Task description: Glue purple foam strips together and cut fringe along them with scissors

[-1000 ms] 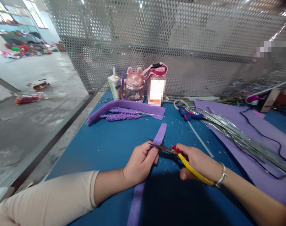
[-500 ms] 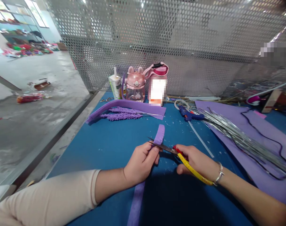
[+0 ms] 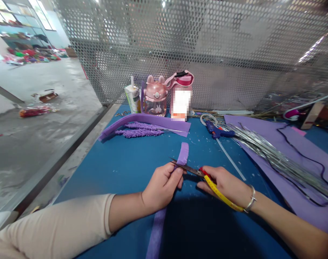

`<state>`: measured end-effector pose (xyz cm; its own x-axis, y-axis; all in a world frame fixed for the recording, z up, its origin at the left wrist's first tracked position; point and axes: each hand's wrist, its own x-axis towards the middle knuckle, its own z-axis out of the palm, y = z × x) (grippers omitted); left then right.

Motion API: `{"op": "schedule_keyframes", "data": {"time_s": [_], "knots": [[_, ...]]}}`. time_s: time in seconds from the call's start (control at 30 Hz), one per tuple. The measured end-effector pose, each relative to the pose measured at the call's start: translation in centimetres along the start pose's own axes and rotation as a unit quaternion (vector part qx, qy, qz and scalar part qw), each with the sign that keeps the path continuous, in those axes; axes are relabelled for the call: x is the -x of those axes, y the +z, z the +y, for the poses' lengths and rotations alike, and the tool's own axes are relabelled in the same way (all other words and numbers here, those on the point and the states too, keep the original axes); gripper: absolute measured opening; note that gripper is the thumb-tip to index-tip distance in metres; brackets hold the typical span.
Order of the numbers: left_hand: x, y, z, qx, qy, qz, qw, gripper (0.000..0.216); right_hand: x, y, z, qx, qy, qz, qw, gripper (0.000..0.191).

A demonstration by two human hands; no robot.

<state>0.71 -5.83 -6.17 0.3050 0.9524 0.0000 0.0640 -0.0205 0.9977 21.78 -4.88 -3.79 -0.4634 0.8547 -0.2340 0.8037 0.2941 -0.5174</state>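
My left hand [image 3: 164, 183] pinches a narrow purple strip [image 3: 183, 153] between thumb and fingers, its tip standing up beyond them. The rest of the strip hangs below the hand and runs toward the table's near edge. In my right hand [image 3: 221, 181] is a pair of scissors [image 3: 192, 170] with red at the handle. Their blades lie across the strip just above my left fingertips. A yellow measuring tape [image 3: 220, 196] runs from beside the scissors to the bracelet on my right wrist.
Purple fluffy stems [image 3: 139, 133] lie by a wide purple band [image 3: 164, 122]. Behind them stand a drink carton [image 3: 133, 99] and pink bottles [image 3: 155, 95]. On the right are a blue glue gun [image 3: 218, 132], silver wires [image 3: 274, 158] and purple sheets [image 3: 309, 180]. A perforated metal panel [image 3: 180, 39] rises behind.
My right thumb has moved in toward the other fingers, and the scissor handles have come closer together. My left hand and the strip stay in place.
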Motion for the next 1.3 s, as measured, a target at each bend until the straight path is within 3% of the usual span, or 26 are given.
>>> {"op": "schedule_keyframes", "data": {"time_s": [0.23,0.73,0.93,1.07,1.3], "knots": [[0.0,0.0,-0.1,0.009,-0.013,-0.001,1.000,0.036,-0.2,0.4,0.8,0.029,-0.011,0.010,0.999,0.013],[-0.7,0.2,-0.9,0.089,-0.016,-0.022,0.996,0.027,-0.7,-0.1,0.8,0.055,0.014,0.037,0.998,0.012],[-1.8,-0.2,-0.9,0.167,-0.025,-0.045,0.985,0.013,-2.3,-1.4,1.1,0.049,0.009,-0.002,0.999,0.008],[-2.0,-0.2,-0.7,0.190,-0.029,-0.042,0.980,0.015,-2.9,-2.2,1.2,0.039,-0.001,-0.024,0.999,0.014],[-1.7,0.1,-1.3,0.108,0.004,-0.041,0.993,0.028,-1.6,-0.3,0.9,0.040,0.010,0.056,0.998,0.013]]}}
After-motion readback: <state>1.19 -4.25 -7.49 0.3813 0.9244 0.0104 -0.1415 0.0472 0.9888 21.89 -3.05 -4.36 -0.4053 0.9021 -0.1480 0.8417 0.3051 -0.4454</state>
